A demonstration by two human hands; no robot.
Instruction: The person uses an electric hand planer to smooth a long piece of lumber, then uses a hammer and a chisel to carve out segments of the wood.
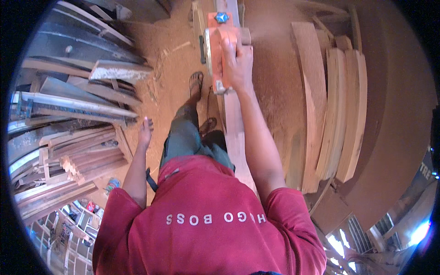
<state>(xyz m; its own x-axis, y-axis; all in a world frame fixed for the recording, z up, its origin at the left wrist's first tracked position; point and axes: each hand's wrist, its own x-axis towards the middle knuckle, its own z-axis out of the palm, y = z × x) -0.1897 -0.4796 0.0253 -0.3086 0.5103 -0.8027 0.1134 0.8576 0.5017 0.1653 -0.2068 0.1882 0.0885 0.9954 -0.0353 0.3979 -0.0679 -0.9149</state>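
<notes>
An orange electric hand planer (214, 59) with a blue knob at its front lies on a long wooden plank (233, 112). My right hand (240, 64) is closed around the planer's top handle, arm stretched far forward. The plank runs away from me, beside my right leg and under the planer. A pale haze of dust hangs to the right of the planer. My left hand (145, 130) hangs at my left side, away from the plank, its fingers loosely bent and apart with nothing visible in them.
Several thick boards (311, 105) lie side by side on the right. To the left are stacked timber pieces (91, 153) and long planks (82, 103). Sawdust and shavings cover the brown floor (169, 59). My sandalled foot (196, 82) stands left of the plank.
</notes>
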